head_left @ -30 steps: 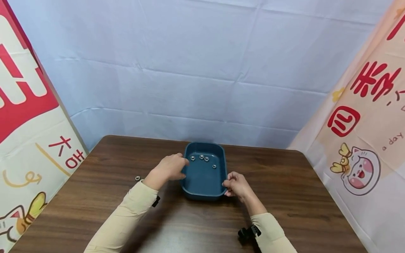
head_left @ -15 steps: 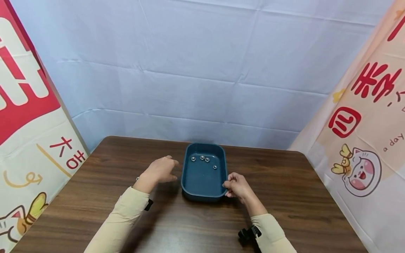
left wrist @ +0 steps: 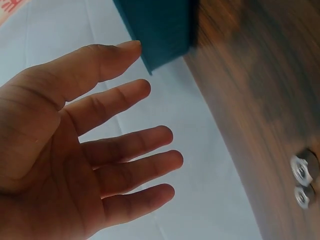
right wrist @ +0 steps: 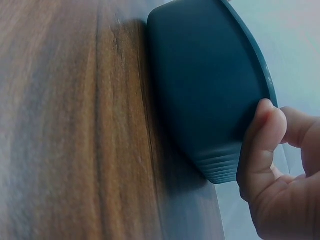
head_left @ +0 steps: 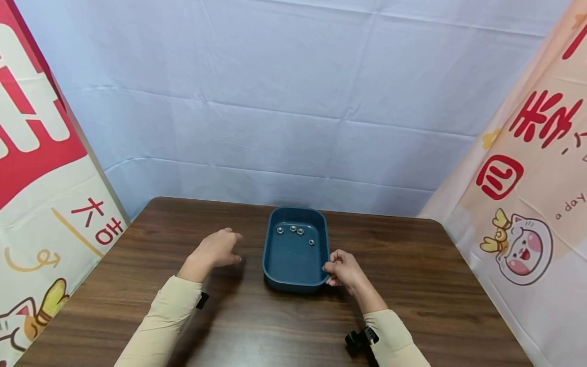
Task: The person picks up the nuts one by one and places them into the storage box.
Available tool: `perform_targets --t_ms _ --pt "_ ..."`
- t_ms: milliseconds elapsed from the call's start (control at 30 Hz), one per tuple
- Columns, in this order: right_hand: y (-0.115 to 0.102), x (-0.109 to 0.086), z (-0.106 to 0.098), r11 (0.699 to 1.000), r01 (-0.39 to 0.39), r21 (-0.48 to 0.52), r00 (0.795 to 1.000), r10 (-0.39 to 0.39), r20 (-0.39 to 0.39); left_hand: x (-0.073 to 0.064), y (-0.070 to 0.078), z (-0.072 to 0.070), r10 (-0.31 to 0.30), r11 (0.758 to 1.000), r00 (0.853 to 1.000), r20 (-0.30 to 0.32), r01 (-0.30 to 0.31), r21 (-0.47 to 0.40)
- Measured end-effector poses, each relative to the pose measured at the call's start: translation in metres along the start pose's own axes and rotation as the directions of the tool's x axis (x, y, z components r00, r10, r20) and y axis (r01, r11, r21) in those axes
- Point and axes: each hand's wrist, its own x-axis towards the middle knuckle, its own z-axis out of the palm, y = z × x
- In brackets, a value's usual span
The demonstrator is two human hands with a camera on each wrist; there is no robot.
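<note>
A dark blue rectangular tray rests on the wooden table, with several metal nuts in its far half. My right hand pinches the tray's rim near its front right corner; the right wrist view shows the thumb and a finger at the edge. To the left of the tray, my left hand hovers over the table with nothing in it, its fingers spread and nearly straight in the left wrist view. Two nuts lie on the table there, side by side; in the head view the left hand and arm hide them.
Brown wood-grain table surrounds the tray. A pale cloth hangs behind the far edge, and printed cloths hang at both sides. Each wrist wears a small black camera.
My left hand has moved left, away from the tray's left rim, and now covers the spot where a nut showed on the table. The right hand keeps its grip on the tray.
</note>
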Motion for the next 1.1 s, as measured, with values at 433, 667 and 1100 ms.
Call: perform_targets --t_ms 433,667,1100 --pt "-0.004 -0.003 -0.001 1.0 0.002 -0.011 1.0 -0.002 0.029 -0.019 -0.042 0.005 -0.065 0.972 0.997 0.052 0.075 -0.221" --pt "0.002 0.0 -0.002 1.0 0.004 -0.002 1.0 -0.004 0.018 -0.024 -0.067 0.01 -0.029 0.944 0.999 0.036 0.039 -0.328" --pt "-0.003 -0.001 -0.001 1.0 -0.009 -0.008 1.0 0.01 0.028 -0.032 -0.102 0.019 -0.05 0.831 0.996 0.07 0.08 -0.55"
